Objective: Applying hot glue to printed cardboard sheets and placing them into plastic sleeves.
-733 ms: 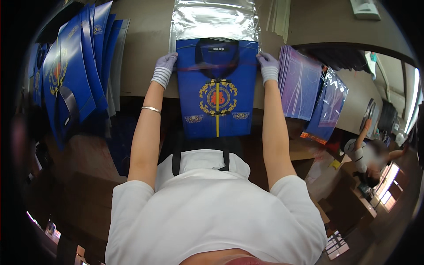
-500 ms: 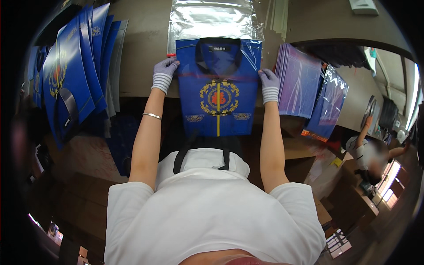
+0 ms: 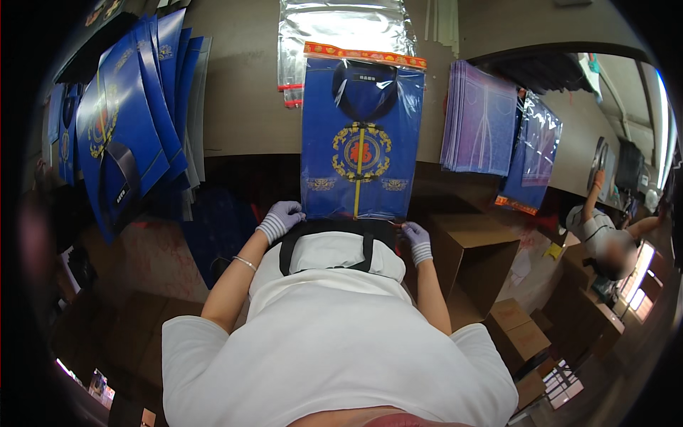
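Observation:
In front of me a flat blue gift bag (image 3: pixel 395 153) lies inside a clear plastic sleeve (image 3: pixel 418 92). It has a black ribbon handle, a gold ring emblem and a yellow centre stripe. Along the sleeve's far end runs an orange-red patterned strip (image 3: pixel 370 57). My left hand (image 3: pixel 284 216), in a lilac glove with a striped cuff, pinches the sleeve's near left corner. My right hand (image 3: pixel 415 238), gloved alike, is closed at the near right corner; its fingertips are partly hard to make out.
Clear sleeves (image 3: pixel 292 50) lie stacked beyond the bag. Blue gift bags (image 3: pixel 131 107) lean at left. At right are printed purple-blue sheets (image 3: pixel 480 121) and a sleeved blue bag (image 3: pixel 526 185). Cardboard boxes (image 3: pixel 469 242) stand below; a person (image 3: pixel 597 231) works far right.
Both hands have moved from the blue bag's far sides to its near corners, towards my body. The sleeve's patterned strip now shows at the far end, and the sleeve stack lies apart behind it.

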`<action>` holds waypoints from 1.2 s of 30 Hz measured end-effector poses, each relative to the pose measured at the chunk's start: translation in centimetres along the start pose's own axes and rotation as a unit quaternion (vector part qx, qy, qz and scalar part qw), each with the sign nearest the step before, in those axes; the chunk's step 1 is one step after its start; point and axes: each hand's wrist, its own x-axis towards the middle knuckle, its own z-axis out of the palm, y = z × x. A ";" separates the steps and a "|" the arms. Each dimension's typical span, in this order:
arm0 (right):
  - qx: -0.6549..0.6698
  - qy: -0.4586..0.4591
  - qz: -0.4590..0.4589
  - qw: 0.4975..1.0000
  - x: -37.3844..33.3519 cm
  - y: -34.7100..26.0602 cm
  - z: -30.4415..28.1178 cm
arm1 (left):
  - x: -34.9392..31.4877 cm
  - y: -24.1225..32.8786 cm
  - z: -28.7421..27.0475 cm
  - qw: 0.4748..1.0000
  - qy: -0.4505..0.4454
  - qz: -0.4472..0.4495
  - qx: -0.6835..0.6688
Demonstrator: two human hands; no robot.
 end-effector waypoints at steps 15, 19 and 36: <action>-0.256 0.125 -0.519 0.806 -13.3 -28.0 3.0 | -4.9 13.4 -4.1 0.975 -0.132 0.153 -0.094; -0.249 0.068 -0.474 0.842 -5.1 -24.9 10.9 | -3.0 13.6 -3.5 0.967 -0.096 0.216 -0.097; 0.164 0.128 0.139 0.968 8.0 -11.6 -12.1 | 15.3 16.9 2.0 0.885 0.137 0.236 0.378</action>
